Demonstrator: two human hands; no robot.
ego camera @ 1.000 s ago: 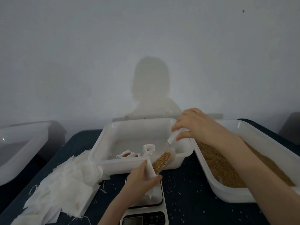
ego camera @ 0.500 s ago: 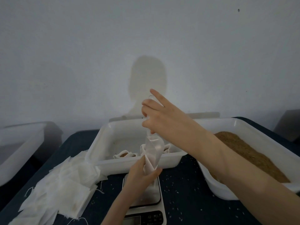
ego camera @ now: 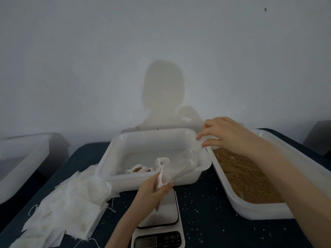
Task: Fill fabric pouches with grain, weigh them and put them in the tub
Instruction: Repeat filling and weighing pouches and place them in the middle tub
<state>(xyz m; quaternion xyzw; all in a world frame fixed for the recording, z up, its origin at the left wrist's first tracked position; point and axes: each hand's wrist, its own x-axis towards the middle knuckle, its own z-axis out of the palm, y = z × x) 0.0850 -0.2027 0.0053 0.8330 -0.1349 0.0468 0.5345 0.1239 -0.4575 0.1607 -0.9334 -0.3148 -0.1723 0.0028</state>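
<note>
The pouch [ego camera: 163, 176] is pinched at its neck by the left hand [ego camera: 152, 192], above the scale [ego camera: 161, 217]. The right hand [ego camera: 227, 133] grips a clear scoop [ego camera: 184, 163] over the tub [ego camera: 111, 158]. Best to hold the mouth wide and refill from the grain tray [ego camera: 250, 210] on the right.

A white fabric pouch [ego camera: 163, 173] stands upright above the kitchen scale [ego camera: 162, 221], its mouth open — just in front of the white tub [ego camera: 125, 147], where 2 filled pouches [ego camera: 138, 170] lie. To the right, brown grain [ego camera: 245, 174] fills a white tray [ego camera: 258, 210].
</note>
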